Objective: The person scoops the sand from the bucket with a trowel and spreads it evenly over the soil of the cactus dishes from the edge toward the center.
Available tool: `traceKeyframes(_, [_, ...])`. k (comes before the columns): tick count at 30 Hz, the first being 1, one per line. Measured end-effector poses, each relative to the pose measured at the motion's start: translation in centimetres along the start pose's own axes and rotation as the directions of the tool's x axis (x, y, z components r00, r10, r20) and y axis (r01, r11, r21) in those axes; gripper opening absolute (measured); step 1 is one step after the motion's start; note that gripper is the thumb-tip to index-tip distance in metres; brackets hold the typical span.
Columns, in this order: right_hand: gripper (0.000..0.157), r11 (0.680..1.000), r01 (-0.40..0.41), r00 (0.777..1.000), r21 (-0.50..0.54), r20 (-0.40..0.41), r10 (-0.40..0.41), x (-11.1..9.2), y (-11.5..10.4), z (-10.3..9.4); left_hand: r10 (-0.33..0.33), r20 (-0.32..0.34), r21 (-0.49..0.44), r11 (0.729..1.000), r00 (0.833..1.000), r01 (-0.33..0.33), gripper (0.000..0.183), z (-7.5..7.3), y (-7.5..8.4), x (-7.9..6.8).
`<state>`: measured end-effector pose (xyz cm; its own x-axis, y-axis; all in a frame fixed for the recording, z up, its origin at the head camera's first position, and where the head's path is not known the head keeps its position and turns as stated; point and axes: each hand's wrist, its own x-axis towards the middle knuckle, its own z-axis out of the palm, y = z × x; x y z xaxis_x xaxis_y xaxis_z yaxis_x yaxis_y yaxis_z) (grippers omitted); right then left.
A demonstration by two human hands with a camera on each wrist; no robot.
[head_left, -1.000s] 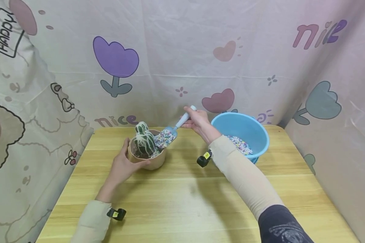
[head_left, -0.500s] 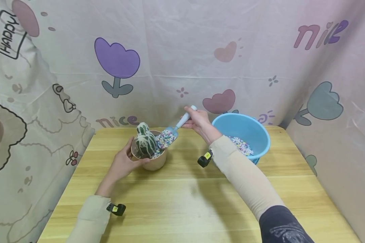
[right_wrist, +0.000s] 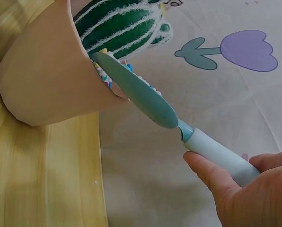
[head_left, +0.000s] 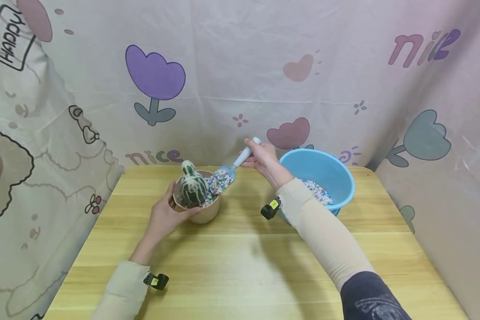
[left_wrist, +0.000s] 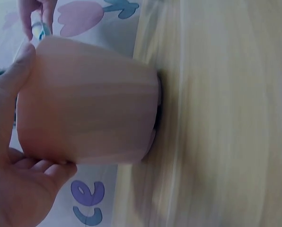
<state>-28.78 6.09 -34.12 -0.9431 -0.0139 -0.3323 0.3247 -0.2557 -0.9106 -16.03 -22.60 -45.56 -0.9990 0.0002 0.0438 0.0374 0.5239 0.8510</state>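
A peach-coloured pot [head_left: 206, 217] stands on the wooden table and holds a round green cactus with white fuzzy stripes [head_left: 194, 192]. My left hand [head_left: 169, 216] grips the pot's left side, thumb along the front; the left wrist view shows its fingers around the wall. In my right hand [head_left: 265, 161] is the pale-blue handle of a small trowel [right_wrist: 145, 101]. The trowel slants down to the left, its tip over the pot's right rim. Small multicoloured pebbles [head_left: 219, 181] fill its scoop, and more of them lie beside the cactus.
Right of the pot, a light-blue bucket [head_left: 334, 171] has more multicoloured pebbles [head_left: 317, 192] at its bottom. My right forearm passes just in front of it. A patterned cloth [head_left: 224, 66] hangs behind the table [head_left: 232, 266] and at both sides.
Both hands stay nearly where they were, left on the pot and right on the trowel. The trowel handle has risen slightly, and more pebbles show in the pot beside the cactus.
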Motion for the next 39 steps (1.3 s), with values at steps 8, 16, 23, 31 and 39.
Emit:
traceKeyframes(8, [0.051, 1.0, 0.015, 1.0, -0.024, 0.006, -0.015, -0.2, -0.2, -0.1, 0.004, -0.102, -0.004, 1.0, 0.995, -0.004, 0.129, 1.5, 0.7, -0.9])
traceKeyframes(16, [0.051, 1.0, 0.02, 1.0, -0.024, 0.014, -0.02, -0.4, -0.3, 0.1, 0.028, -0.163, 0.006, 1.0, 0.986, -0.027, 0.128, 2.5, 1.1, -1.0])
traceKeyframes(23, [0.053, 0.999, 0.02, 1.0, -0.038, 0.015, -0.019, -0.5, -0.4, 0.3, 0.015, -0.185, 0.024, 1.0, 0.983, -0.011, 0.128, 2.7, 1.4, -1.2])
traceKeyframes(31, [0.048, 0.999, 0.022, 1.0, -0.031, 0.01, -0.022, -0.4, -0.3, 0.3, -0.041, -0.063, 0.049, 0.998, 0.997, 0.044, 0.138, 1.0, 1.3, -1.1])
traceKeyframes(39, [0.048, 1.0, 0.015, 1.0, -0.026, 0.013, -0.014, -0.2, -0.2, 0.1, 0.036, 0.115, 0.016, 0.999, 0.993, -0.038, 0.137, -1.3, 0.4, 0.9])
